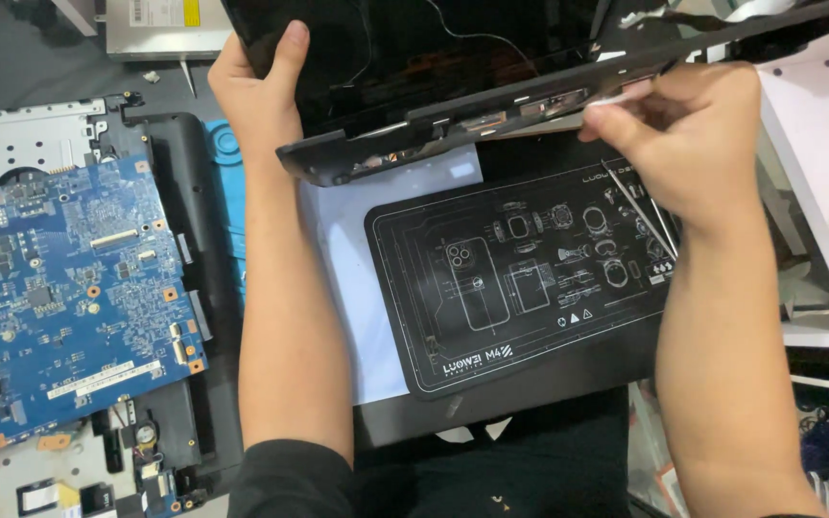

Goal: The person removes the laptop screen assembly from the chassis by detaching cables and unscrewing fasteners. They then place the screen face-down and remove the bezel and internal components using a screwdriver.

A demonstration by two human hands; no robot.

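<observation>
Holding up a laptop screen panel (453,58) with both hands here. It's a flat black slab raised off the bench and tilted, glossy face toward the camera. Long axis runs left to right across the far half of the scene, with the right end sitting farther away than the left, so the hinge edge slants from near-left up to far-right. That hinge edge faces the near side and has bits of metal bracket and connector showing along it.

Left hand (256,91) is clamped on the panel's left end, thumb pressed flat on the dark glass, the other fingers hidden behind, so grasping it for sure. Right hand (688,144) is at the hinge edge toward the right, fingers pinched tight around a thin metal tool (650,206), looks like tweezers. One end is up at the panel edge, the long legs stick out toward the near side under the palm.

Counting stuff: one panel, one tool, two hands. Underneath lies one black work mat (520,278) with white line drawings of gadget parts, sitting on one pale sheet (352,288). On the left there's one blue circuit board (59,297) still in its dark laptop base (199,288). One silvery flat drive (165,24) sits at the far left edge.
</observation>
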